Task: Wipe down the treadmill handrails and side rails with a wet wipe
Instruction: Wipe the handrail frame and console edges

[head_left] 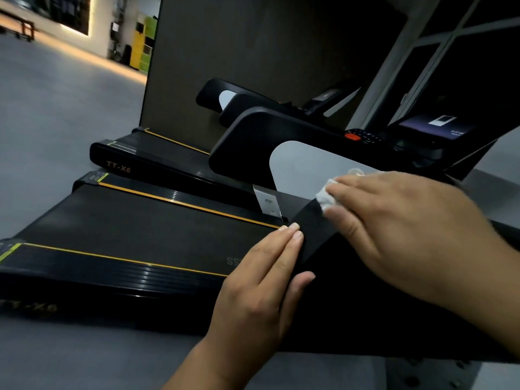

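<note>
**Wipe on the near handrail**

The right hand [408, 229] holds a crumpled white wipe [323, 199] against the top of the near black handrail [312, 235]. The wipe sits between thumb and forefinger, though blur makes the exact grip hard to read. The left hand [259, 280] is flat and relaxed. Its fingers lie straight along the handrail's left edge, and the thumb rests on the handrail's near side, just beside the other hand. It holds nothing.

Left of the hands, the belt [140, 220] runs away to the left. The near side rail [112, 273], black and ribbed, carries a yellow stripe. Beyond the belt a second handrail [253, 136] stands on a silver bracket [267, 202]. Another treadmill [146, 156], marked TT-X6, lies just past it on the grey floor [56, 108].

At far right a console shows a red button [353, 137], with a lit screen [439, 125] near it. Yellow and green lockers [143, 46] stand well away at far left, beside a dark wall panel [253, 52].
</note>
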{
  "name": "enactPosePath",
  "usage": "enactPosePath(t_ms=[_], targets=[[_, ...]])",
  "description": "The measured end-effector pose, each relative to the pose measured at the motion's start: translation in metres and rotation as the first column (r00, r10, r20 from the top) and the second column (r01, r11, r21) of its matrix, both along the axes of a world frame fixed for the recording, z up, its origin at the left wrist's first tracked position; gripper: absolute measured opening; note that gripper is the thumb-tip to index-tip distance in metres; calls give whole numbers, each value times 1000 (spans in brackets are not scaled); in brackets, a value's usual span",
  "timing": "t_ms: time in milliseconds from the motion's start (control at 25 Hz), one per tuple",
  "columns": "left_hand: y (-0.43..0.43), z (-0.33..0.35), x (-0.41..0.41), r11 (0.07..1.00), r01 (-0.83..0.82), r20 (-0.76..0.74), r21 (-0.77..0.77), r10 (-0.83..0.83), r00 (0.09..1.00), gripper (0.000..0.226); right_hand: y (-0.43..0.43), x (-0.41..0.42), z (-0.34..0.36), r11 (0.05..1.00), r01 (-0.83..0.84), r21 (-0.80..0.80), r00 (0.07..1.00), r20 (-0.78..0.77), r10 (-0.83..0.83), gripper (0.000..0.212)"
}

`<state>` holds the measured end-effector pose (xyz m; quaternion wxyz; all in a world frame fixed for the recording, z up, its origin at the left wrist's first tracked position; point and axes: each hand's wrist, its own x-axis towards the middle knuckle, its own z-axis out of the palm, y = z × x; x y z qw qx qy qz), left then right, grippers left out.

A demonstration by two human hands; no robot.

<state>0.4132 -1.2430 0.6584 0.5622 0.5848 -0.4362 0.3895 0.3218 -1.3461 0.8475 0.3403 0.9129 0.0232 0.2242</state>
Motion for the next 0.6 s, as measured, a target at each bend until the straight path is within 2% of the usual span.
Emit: enactPosePath(t_ms=[80, 160, 240, 320, 360, 520, 600], targets=[[0, -2, 0, 1000, 11, -19, -4, -11, 1000, 41, 7, 4, -31, 993, -64, -103, 996, -67, 57, 57], [1, -3, -1, 1000, 30, -29, -5, -30, 999, 42, 1, -3, -35, 972, -184, -146, 982, -57, 178, 49], [1, -3, -2, 1000, 14, -22, -14, -15, 1000, 41, -12, -13, -12, 978, -200, -64, 977, 68, 204, 48], [0, -3, -1, 1000, 3, -28, -28, -4, 1000, 40, -19, -18, -11, 989, -150, -10, 974, 168, 149, 49], [0, -3, -1, 999, 5, -32, -32, -6, 999, 40, -16, -18, -24, 987, -156, -33, 971, 180, 159, 48], [1, -4, -1, 999, 42, -37, -26, -43, 998, 41, -22, -32, -60, 936, -283, -209, 950, 71, 304, 47], [1, -3, -2, 999, 27, -38, -34, -28, 999, 41, -37, -37, -59, 947, -237, -218, 948, 163, 274, 55]])
